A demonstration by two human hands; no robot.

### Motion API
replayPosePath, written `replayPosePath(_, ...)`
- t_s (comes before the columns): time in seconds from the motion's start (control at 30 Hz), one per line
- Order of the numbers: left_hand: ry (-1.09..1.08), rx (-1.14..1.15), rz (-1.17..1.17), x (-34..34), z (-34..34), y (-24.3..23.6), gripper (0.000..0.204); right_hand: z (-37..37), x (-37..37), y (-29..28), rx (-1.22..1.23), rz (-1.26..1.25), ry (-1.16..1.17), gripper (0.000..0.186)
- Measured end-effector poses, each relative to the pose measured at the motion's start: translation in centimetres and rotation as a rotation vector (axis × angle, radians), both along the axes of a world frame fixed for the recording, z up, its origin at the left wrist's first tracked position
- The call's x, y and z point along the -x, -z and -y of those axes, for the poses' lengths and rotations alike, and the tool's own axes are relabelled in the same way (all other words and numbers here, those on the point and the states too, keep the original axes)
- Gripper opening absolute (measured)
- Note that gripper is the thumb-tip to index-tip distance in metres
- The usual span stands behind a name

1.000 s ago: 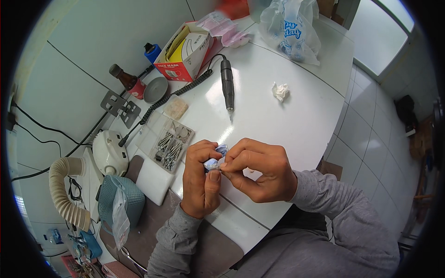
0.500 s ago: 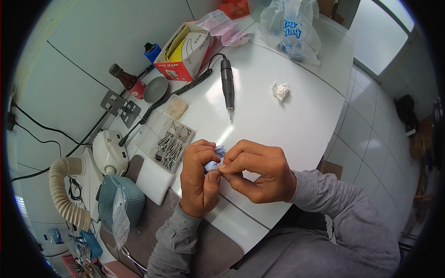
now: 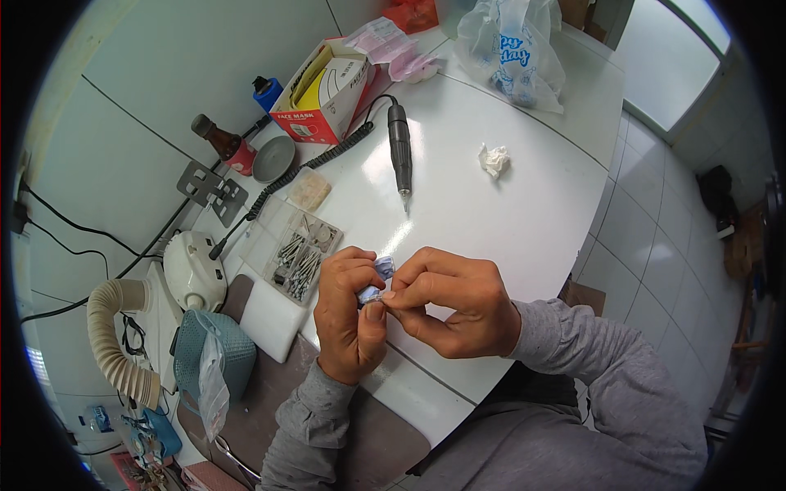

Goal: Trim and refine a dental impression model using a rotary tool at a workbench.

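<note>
My left hand (image 3: pixel 354 315) is curled round a small lavender-blue moulded piece (image 3: pixel 382 268) with a pale, shiny edge. Much of the piece is hidden behind the fingers, so its exact kind does not show. My right hand (image 3: pixel 454 303) pinches with thumb and forefinger at the piece's near right edge, next to my left thumb. Whatever lies between those right fingertips is too small to name. Both hands are held together above the white tabletop (image 3: pixel 458 213). Beyond them lies a black rotary handpiece (image 3: pixel 399 147) with its thin tip toward me.
Just left of my hands is a clear compartment box (image 3: pixel 299 258) of small metal bits. Crumpled tissue (image 3: pixel 494 161) lies right of the handpiece. Farther back stand a mask box (image 3: pixel 323 90), brown bottle (image 3: pixel 221 141) and plastic bag (image 3: pixel 512 53). A teal basket (image 3: pixel 233 360) sits left.
My hands and the piece stay almost in place, with the piece tipped very slightly. The whole view has shifted a few pixels; nothing on the table has moved.
</note>
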State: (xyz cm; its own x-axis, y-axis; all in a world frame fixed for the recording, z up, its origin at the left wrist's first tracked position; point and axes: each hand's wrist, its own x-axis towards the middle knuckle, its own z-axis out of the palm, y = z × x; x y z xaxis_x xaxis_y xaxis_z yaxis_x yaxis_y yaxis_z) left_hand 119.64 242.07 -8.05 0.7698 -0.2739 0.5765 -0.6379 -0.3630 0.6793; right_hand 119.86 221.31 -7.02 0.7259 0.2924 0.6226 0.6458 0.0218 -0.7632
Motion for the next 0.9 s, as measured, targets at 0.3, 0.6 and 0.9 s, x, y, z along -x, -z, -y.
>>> replayPosePath(0.3, 0.022, 0.011, -0.006, 0.13, -0.21, 0.09, 0.024, 0.02, -0.04, 0.06, 0.007, 0.006, 0.005, 0.022)
replayPosePath(0.6, 0.044, 0.021, -0.076, 0.48, -0.39, 0.21, 0.031, 0.03, -0.12, 0.03, 0.004, 0.000, -0.004, 0.022)
replayPosePath(0.9, 0.046, 0.034, -0.058, 0.18, -0.20, 0.23, 0.026, 0.05, -0.08, -0.01, 0.010, -0.002, -0.007, 0.021)
